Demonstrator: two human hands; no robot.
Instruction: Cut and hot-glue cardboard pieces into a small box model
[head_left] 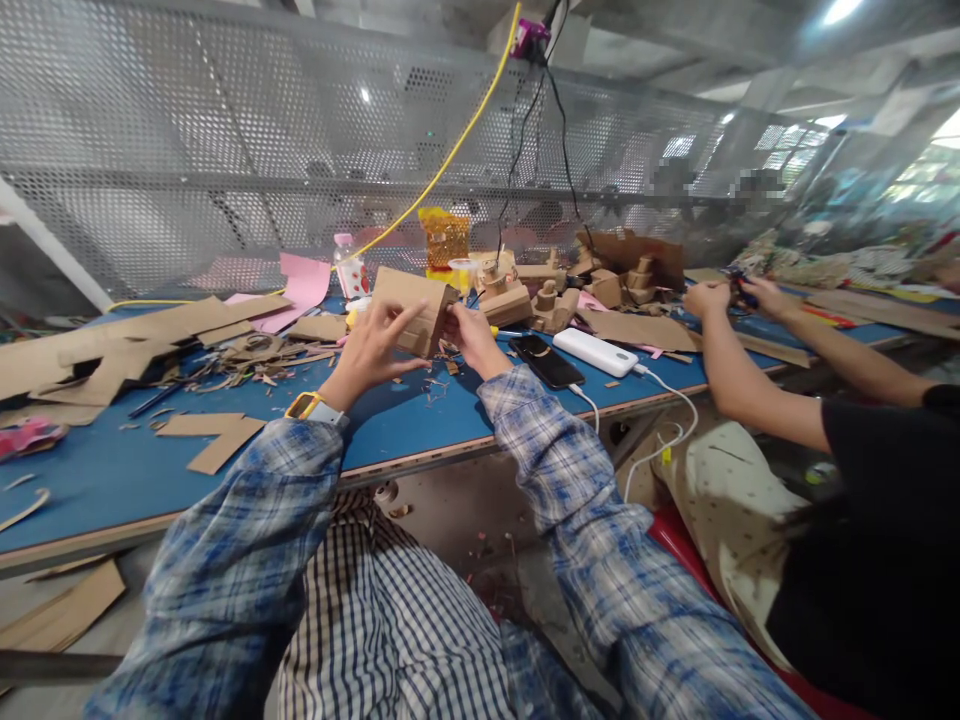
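Just above the blue tabletop, a small folded cardboard box is held tilted between both hands. My left hand is at its left and near side, fingers spread along the cardboard and thumb stretched out low. My right hand pinches the box's right edge, and some of its fingertips are hidden behind the cardboard. Small cardboard scraps lie on the table under the box. Just behind my right hand stands a built-up cardboard piece with round layers on top.
A black phone and a white power bank with cables lie right of my hands. Cardboard strips and offcuts cover the left. A bottle stands behind. At right, a co-worker's hands work over the blue table.
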